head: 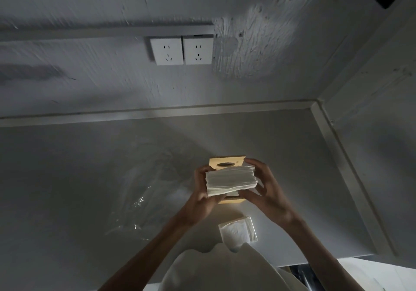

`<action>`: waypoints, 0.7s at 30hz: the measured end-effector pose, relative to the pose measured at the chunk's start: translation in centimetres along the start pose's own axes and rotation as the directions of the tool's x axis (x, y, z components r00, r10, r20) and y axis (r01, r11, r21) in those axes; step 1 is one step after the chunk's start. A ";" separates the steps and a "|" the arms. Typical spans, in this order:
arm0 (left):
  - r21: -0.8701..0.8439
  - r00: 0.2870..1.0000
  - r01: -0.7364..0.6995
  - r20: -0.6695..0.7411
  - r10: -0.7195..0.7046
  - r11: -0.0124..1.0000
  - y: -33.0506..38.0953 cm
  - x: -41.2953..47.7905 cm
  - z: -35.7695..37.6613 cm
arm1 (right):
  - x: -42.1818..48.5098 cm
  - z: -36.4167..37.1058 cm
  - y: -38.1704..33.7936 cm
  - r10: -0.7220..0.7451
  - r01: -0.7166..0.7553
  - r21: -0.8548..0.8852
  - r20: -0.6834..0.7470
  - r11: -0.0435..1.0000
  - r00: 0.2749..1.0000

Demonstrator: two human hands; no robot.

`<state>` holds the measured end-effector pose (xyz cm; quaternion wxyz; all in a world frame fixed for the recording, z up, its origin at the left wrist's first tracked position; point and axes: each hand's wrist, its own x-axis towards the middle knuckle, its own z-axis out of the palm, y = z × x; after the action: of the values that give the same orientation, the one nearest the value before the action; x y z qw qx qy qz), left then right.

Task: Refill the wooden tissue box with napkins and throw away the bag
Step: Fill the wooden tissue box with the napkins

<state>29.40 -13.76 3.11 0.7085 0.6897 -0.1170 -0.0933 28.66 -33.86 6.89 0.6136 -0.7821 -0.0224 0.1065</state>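
A thick stack of white napkins (pixel 231 180) is held between my left hand (pixel 203 189) and my right hand (pixel 263 185), right over the wooden tissue box (pixel 226 162). Only the box's far panel with its oval slot and a strip of its near edge (pixel 234 200) show around the stack. The clear plastic bag (pixel 144 189) lies crumpled on the steel counter to the left of the box. A smaller pile of white napkins (pixel 238 231) rests on the counter just in front of the box.
The steel counter (pixel 67 178) runs to a raised rim at the back and right (pixel 337 155). Two white wall sockets (pixel 181 51) sit on the rough white wall above. My pale garment (pixel 220 270) fills the bottom centre.
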 end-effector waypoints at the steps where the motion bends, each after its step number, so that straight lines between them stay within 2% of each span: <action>1: -0.025 1.000 0.023 -0.003 -0.023 0.999 -0.1 0.0 0.0 | -0.1 0.1 0.2 -0.010 0.010 -0.005 -0.021 1.000 1.000; 5: -0.116 0.991 0.135 0.017 -0.134 0.984 -0.5 -0.3 -0.3 | -0.2 0.2 0.9 -0.024 0.024 0.005 -0.057 1.000 0.998; 9: -0.186 0.966 0.239 -0.052 -0.252 0.953 -0.6 0.0 -0.6 | 0.1 -0.3 1.9 0.257 -0.253 0.138 -0.013 0.958 0.966; 11: -0.184 0.938 0.337 -0.018 -0.346 0.924 -0.6 0.2 -0.8 | 0.2 -1.1 2.4 0.378 -0.387 0.086 0.103 0.918 0.920; 12: -0.152 0.923 0.382 0.005 -0.386 0.912 -0.6 0.3 -0.9 | 0.3 -1.3 2.4 0.403 -0.409 -0.001 0.173 0.913 0.899; 15: -0.022 0.891 0.447 0.097 -0.443 0.894 0.1 0.5 -0.9 | 0.8 -1.6 2.4 0.365 -0.258 -0.358 0.273 0.897 0.890; 17: 0.047 0.884 0.441 0.151 -0.443 0.896 0.5 0.6 -0.8 | 1.7 -1.1 1.1 0.296 -0.131 -0.433 0.341 0.892 0.892; 21: 0.208 0.873 0.401 0.208 -0.441 0.892 0.4 1.0 -1.1 | 4.3 -0.1 -1.6 0.368 -0.048 -0.525 0.525 0.850 0.768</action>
<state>30.62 -13.01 3.50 0.5936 0.7352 -0.0586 -0.3220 33.05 -32.83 7.83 0.3420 -0.8302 -0.1541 0.4124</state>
